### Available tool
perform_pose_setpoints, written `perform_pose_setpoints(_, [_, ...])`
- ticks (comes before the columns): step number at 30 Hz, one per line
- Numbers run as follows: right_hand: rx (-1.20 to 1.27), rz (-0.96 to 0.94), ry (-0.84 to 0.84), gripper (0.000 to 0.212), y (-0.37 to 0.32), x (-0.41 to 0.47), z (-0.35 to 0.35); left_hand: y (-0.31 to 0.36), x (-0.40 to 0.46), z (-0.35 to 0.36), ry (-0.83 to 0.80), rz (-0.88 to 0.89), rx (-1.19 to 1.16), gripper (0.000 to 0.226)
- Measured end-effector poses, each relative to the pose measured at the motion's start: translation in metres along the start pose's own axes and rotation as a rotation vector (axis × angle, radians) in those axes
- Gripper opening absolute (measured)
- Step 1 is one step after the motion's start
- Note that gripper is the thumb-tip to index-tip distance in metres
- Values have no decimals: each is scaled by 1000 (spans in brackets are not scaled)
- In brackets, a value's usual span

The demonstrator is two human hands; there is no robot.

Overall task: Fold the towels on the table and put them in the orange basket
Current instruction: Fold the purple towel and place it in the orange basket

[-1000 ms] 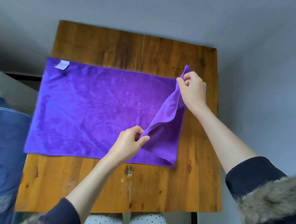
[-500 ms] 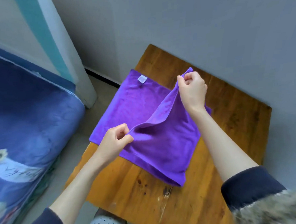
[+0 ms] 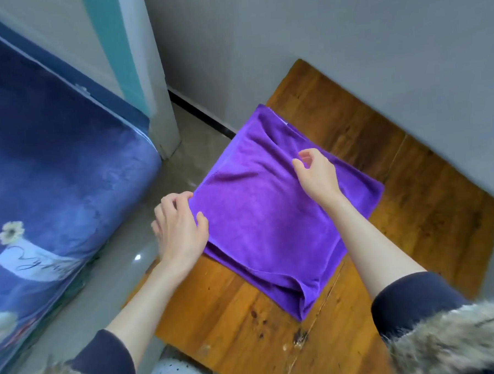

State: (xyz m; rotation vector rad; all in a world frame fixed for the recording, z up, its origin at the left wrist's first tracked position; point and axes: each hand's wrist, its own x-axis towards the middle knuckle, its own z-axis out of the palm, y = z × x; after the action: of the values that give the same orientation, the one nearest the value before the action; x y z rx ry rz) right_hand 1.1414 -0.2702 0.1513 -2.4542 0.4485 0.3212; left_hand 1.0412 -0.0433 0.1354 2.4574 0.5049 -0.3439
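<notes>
- Far left: a blue bed cover (image 3: 52, 157) with a flower print fills the left side; a grey floor (image 3: 165, 174) separates it from the bench.
- Left hand (image 3: 179, 230): positioned at the left edge of the purple towel (image 3: 270, 214), fingers loosely curled over the towel's near-left corner, thumb resting on the cloth. Whether this grip pinches the edge or only rests on it cannot be determined.
- Purple towel: folded in half, lying flat on the wooden bench (image 3: 413, 221). Its left portion overhangs the bench edge above the floor. The folded edge bulges slightly at the near corner.
- Right hand (image 3: 316, 174): located over the towel's far central area, fingers relaxed and spread apart, holding nothing; the palm heel is close to or touching the cloth.
- Right side: bare bench surface, bordered by a grey wall (image 3: 346, 38).
</notes>
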Motion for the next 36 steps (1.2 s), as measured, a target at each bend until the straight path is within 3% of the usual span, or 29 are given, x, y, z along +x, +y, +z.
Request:
perform_pose_setpoints(4, [-289, 42, -28, 49, 53, -11, 4, 12, -15, 23, 3, 241, 109, 40])
perform_pose_setpoints(8, [-437, 40, -150, 67, 95, -29, 6, 20, -31, 55, -225, 343, 206, 50])
perform_pose_setpoints(13, [-439, 50, -122, 73, 124, -53, 13, 18, -31, 84, -385, 364, 386, 67])
perform_pose_setpoints(20, [-449, 302, -27, 78, 173, -124, 9, 44, -19, 106, -457, 648, 722, 94])
perform_pose_setpoints(27, [-287, 556, 19, 68, 217, -208, -3, 88, -45, 134, -543, 697, 476, 73])
perform_pose_setpoints(33, [-165, 628, -136, 63, 246, -254, -5, 78, -82, 155, -621, 837, 569, 84])
perform_pose_setpoints(36, [-124, 663, -257, 51, 255, -273, -6, 65, -90, 149, -624, 892, 525, 67])
